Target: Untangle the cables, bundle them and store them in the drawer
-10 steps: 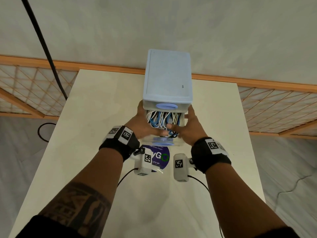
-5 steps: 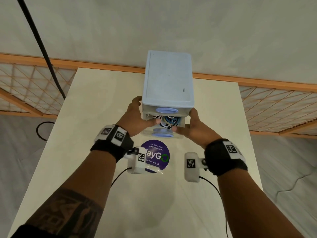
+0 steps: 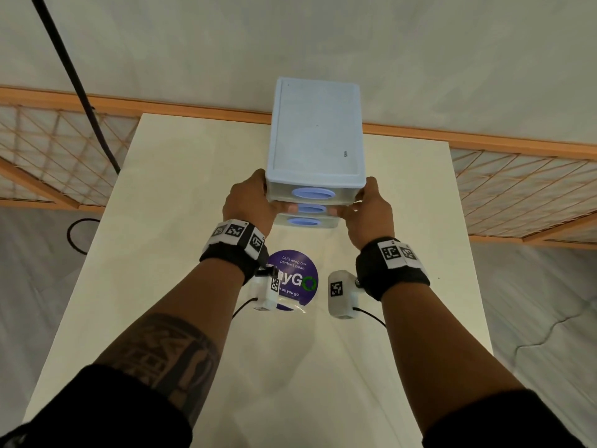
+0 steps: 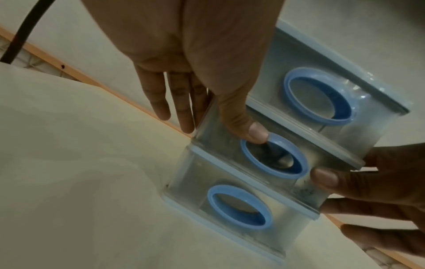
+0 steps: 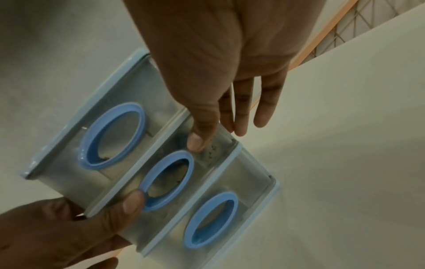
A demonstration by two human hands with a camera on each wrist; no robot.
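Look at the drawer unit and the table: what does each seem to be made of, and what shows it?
Drawer unit: probably plastic. Its pale blue shell looks matte and moulded, and the drawer fronts are cloudy and see-through, with blue ring pulls.
Table: smooth cream top with no grain showing, perhaps laminate or painted board; uncertain.

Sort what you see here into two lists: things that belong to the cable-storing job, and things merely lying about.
Job:
drawer unit
middle drawer, pushed in
left hand and right hand, thumbs on its front

Lying about:
purple round sticker
black cable hanging beside the table
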